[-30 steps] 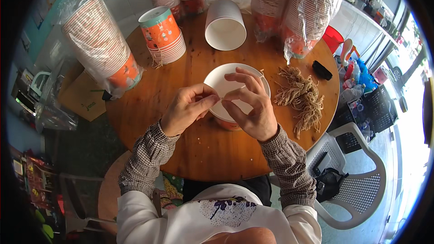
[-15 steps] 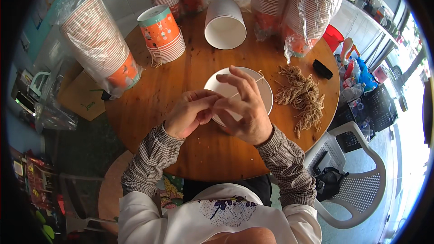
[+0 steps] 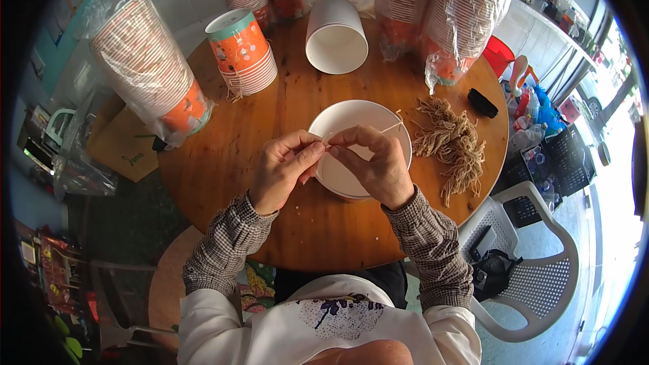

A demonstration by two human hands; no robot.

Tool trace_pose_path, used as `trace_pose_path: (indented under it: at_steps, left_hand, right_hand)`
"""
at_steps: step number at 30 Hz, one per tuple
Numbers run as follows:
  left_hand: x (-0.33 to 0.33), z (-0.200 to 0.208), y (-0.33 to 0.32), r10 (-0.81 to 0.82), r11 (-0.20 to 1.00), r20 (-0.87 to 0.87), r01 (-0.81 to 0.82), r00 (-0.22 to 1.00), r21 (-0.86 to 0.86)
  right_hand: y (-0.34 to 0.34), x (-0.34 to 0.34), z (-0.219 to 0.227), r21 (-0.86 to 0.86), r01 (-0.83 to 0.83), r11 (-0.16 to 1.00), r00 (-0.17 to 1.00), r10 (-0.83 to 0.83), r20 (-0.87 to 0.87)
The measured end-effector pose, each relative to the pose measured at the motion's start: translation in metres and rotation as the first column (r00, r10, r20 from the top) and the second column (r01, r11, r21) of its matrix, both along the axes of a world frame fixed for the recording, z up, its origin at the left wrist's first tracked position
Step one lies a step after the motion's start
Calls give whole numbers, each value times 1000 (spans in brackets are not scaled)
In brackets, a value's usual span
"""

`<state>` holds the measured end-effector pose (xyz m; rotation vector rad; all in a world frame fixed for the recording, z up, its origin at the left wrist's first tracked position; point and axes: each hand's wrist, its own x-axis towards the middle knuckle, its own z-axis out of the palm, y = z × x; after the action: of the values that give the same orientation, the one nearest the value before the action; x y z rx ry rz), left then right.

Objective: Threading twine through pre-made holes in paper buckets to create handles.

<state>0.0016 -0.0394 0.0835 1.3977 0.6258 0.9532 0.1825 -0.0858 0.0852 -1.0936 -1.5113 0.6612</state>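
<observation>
A white paper bucket (image 3: 351, 112) stands in front of me on the wooden table, its open mouth facing up. Over its right rim lies a thin string (image 3: 393, 126), which runs inward behind my right hand. My left hand (image 3: 286, 167) is closed, thumb and forefinger pinching at the near left side of the bucket's mouth. Tip to tip with it, my right hand (image 3: 380, 166) pinches as well, above the bucket. Between the fingertips the string's end is too small to make out clearly. A loose bundle of tan strings (image 3: 451, 145) lies right of the bucket.
An orange patterned bucket stack (image 3: 242, 54) stands far left, beside a plastic-wrapped stack (image 3: 150, 61). A white bucket (image 3: 337, 44) lies on its side at the back. Wrapped stacks (image 3: 460, 17) stand back right, near a black object (image 3: 482, 103). A chair (image 3: 534, 277) is at right.
My right hand's raised, spread fingers have come down and closed into a pinch, meeting my left fingertips. The upright bucket has shifted slightly to the right.
</observation>
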Motion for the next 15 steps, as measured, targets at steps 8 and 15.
trace_pose_path:
  at_steps: [8,15]
  left_hand:
    - [6,-3,-5,114,981,-65,-102,991,167]
    - [8,-3,-8,155,975,50,-161,987,153]
  right_hand:
    - [-4,-2,0,203,86,975,982,-117,145]
    - [-6,-7,-5,88,68,994,998,-67,-5]
